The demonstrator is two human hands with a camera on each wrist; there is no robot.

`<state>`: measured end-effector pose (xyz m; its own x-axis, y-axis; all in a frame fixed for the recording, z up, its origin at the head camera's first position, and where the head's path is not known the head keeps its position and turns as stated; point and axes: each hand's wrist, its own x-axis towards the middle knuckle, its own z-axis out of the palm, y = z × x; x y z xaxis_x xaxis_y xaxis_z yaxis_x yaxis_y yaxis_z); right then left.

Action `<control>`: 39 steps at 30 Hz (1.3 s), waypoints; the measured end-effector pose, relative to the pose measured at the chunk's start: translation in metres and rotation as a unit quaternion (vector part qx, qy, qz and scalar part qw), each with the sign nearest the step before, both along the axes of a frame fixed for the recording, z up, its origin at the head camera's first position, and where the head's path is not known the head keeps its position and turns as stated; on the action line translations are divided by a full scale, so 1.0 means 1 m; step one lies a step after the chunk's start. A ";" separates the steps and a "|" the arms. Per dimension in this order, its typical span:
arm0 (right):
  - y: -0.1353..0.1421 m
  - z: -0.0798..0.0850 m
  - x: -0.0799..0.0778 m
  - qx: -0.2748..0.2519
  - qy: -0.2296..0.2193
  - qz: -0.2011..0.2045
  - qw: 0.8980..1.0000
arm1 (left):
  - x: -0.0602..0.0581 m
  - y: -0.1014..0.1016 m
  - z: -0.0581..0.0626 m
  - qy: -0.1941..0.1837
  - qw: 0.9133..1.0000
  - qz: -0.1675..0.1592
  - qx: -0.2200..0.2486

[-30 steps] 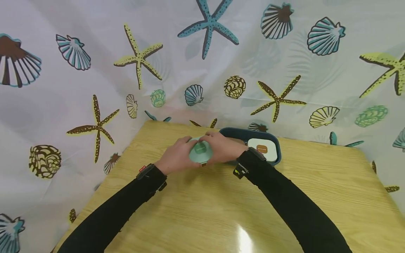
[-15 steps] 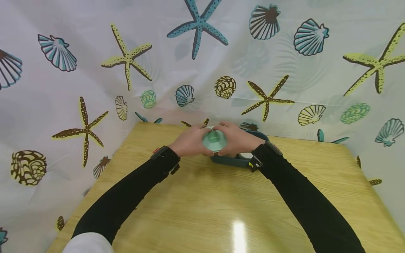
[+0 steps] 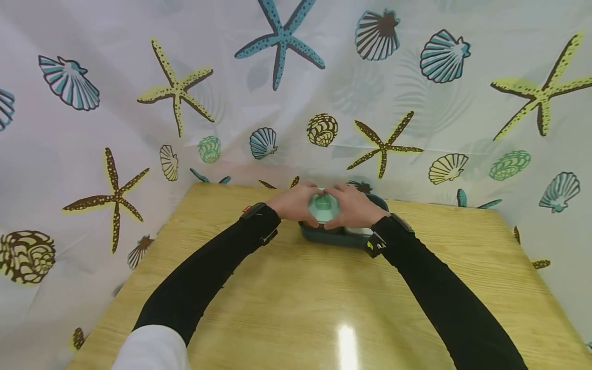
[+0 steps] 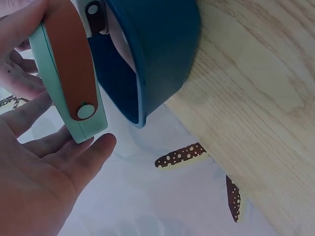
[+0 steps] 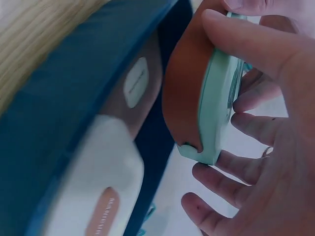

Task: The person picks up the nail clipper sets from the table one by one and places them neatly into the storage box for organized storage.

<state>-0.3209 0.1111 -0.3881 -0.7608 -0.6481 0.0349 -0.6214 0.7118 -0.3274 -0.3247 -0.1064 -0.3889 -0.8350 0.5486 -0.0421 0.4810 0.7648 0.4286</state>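
Observation:
Both of my hands hold a small mint-green case [image 3: 324,208] with rounded corners. It has a brown strap [image 4: 74,59] fixed with a light stud. My left hand [image 3: 296,202] grips its left side, and my right hand [image 3: 355,206] grips the right, thumbs near each other. The case is just above or at the opening of a dark blue oblong bin [image 3: 333,239]; whether they touch cannot be told. Inside the bin are a white case [image 5: 115,152] with a brown label and a grey-brown case [image 5: 152,73] with a pale label. My hands partly hide the bin in the head view.
The bin stands near the back edge of a wooden table [image 3: 277,298]. Behind and to the sides hangs a pale cloth [image 3: 222,61] printed with starfish and shells.
Both hands have carried the mint-green case rightward, from beside the bin's left end to over it. The head view has shifted slightly to the right.

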 end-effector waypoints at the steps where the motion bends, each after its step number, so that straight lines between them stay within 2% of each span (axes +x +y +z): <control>1: 0.000 -0.003 -0.002 0.004 0.003 -0.004 1.000 | -0.002 0.001 -0.002 -0.003 1.000 -0.003 -0.001; 10: -0.004 -0.022 -0.009 0.025 -0.001 -0.021 0.999 | -0.009 0.002 -0.019 -0.017 0.999 0.010 -0.047; 13: -0.005 -0.024 -0.009 0.040 -0.009 -0.027 0.999 | -0.013 0.004 -0.023 -0.022 0.998 0.002 -0.063; 18: -0.004 -0.021 -0.009 0.074 -0.025 -0.033 0.996 | -0.019 0.009 -0.023 -0.058 0.995 -0.016 -0.073; 21: -0.003 -0.020 -0.010 0.075 -0.027 -0.031 0.996 | -0.023 0.012 -0.024 -0.076 0.994 -0.019 -0.083; 28: 0.001 -0.028 -0.013 0.081 -0.033 -0.025 0.996 | -0.027 0.015 -0.031 -0.086 0.991 -0.046 -0.096; 39: 0.007 -0.025 -0.014 0.061 -0.056 -0.008 0.997 | -0.028 0.012 -0.029 -0.114 0.989 -0.021 -0.088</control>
